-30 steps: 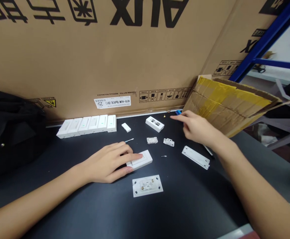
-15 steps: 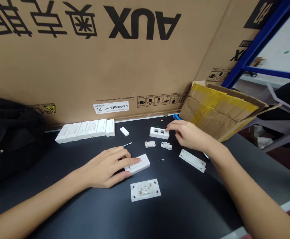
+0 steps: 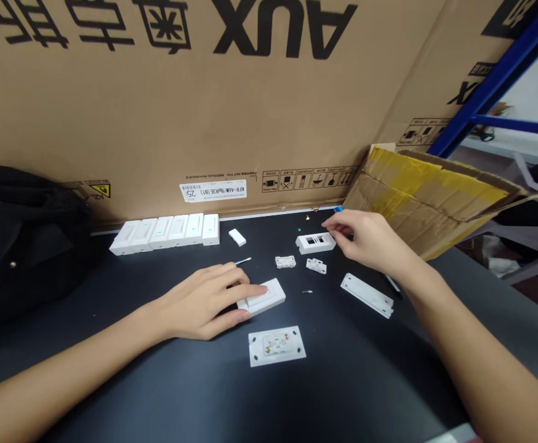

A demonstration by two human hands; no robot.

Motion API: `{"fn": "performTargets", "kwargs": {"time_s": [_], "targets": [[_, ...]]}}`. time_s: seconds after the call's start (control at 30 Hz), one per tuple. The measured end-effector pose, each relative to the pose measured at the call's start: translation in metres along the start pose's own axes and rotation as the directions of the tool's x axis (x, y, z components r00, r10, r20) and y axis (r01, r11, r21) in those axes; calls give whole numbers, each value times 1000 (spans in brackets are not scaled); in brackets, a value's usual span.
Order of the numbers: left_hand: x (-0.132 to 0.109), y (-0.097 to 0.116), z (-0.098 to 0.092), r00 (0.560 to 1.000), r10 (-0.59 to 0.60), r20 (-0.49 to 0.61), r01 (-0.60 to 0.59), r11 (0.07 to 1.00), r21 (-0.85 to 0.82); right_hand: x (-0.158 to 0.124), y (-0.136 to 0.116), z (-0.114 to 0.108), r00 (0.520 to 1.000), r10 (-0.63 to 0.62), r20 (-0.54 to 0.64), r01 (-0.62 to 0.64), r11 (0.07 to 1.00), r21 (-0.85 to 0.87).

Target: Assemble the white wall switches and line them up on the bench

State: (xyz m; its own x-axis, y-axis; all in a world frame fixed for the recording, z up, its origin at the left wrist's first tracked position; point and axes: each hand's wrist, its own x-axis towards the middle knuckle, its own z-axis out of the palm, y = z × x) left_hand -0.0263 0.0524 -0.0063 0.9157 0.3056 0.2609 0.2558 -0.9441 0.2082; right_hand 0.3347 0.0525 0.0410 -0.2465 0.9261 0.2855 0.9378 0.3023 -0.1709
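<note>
My left hand [image 3: 213, 299] lies over a white wall switch [image 3: 271, 295], index finger on its face and thumb along the near side, gripping it against the dark table. At the far right, my right hand [image 3: 360, 237] pinches the right end of a white rectangular housing [image 3: 303, 245] with two square openings. Two small white plastic brackets, one left [image 3: 285, 262] and one right [image 3: 316, 266], lie just in front of that housing. Nearer me rests a white back plate [image 3: 277, 346] with two brass screws. Another pale plate [image 3: 367, 295] lies below my right wrist.
Several white switches [image 3: 167, 232] stand in a row at the back left. A small white cover [image 3: 237, 237] and a thin screwdriver tip [image 3: 244, 261] are near them. A black bag [image 3: 24, 246], a large carton [image 3: 269, 111] and a taped cardboard box [image 3: 402, 197] border the table.
The housing with openings has shifted slightly right and turned a little with my right hand. My left hand stays on the switch. The whole view has moved slightly.
</note>
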Motion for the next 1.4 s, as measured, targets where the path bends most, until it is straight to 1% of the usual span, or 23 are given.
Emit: {"fn": "performTargets", "kwargs": {"time_s": [0.07,0.13,0.2,0.27,0.37,0.5,0.63,0.73,0.9,1.0,1.07,1.17,1.23,1.4], "targets": [[0,0,0,1000,-18,-12,18,1000,-20,-1,-16,-1,999,-38,-29,40,997,72],[0,0,0,999,-31,-30,29,998,-52,-3,-31,0,991,-116,-59,126,972,200],[-1,-1,1,998,-39,-43,35,995,-89,-5,-46,4,976,-198,-86,214,944,250],[-2,-1,2,999,-37,-39,32,992,-121,-7,-59,8,958,-278,-74,288,912,291],[-3,-2,2,1000,-11,-26,7,988,-153,-9,-74,15,944,-326,-47,315,854,415],[-3,0,0,1000,-2,-16,-1,979,-206,-11,-84,20,949,-313,-19,274,796,540],[-4,0,0,1000,-5,0,5,975,-223,-10,-82,22,966,-259,0,211,787,579],[-4,-2,3,999,-26,-20,21,979,-204,-10,-80,24,979,-205,11,154,768,621],[-3,-6,5,1000,-3,-27,-2,979,-206,-11,-90,28,982,-175,77,62,674,736],[-2,-7,5,999,15,-44,-24,979,-203,-12,-99,33,986,-141,89,16,610,792],[-2,-7,6,998,3,-57,-14,981,-193,-12,-104,37,989,-118,92,-6,585,811],[-1,-7,7,996,-40,-84,22,977,-212,-12,-109,44,991,-96,92,-18,586,810],[-1,-7,7,993,-62,-100,37,971,-234,-13,-111,49,994,-84,68,-4,596,803],[0,-6,6,992,-87,-95,61,966,-252,-14,-116,58,999,-44,11,17,598,801]]}}
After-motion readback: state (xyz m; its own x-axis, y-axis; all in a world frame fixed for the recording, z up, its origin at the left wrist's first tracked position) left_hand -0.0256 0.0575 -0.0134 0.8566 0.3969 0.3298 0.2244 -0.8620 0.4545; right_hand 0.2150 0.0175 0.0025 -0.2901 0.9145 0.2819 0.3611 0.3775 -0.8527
